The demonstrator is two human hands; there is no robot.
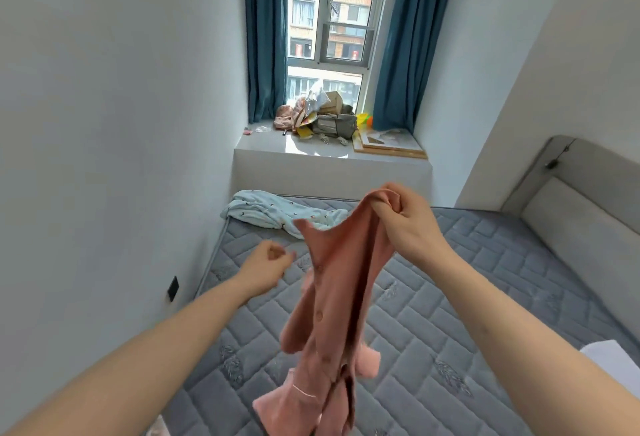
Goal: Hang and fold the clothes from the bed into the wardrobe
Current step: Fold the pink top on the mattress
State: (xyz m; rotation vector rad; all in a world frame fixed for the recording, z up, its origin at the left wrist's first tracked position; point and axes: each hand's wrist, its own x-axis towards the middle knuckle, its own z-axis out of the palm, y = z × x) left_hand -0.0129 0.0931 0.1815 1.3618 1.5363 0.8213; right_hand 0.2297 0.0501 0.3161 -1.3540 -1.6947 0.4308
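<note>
I see a bright room lit by daylight from the window (327,30) straight ahead. The light washes the white walls (121,89) evenly and puts a pale sheen on the window ledge (311,148). Shadows are soft, lying faintly under the pink garment (332,297) on the mattress (450,297). The wide lens bends the walls and curtains (266,37) outward at the edges and stretches my forearms. The hanging garment's lower end is slightly blurred.

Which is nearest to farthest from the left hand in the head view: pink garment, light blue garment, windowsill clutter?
From the left hand:
1. Pink garment, just to its right, hanging from the right hand.
2. Light blue garment, beyond it on the mattress.
3. Windowsill clutter, far back by the window.
</note>
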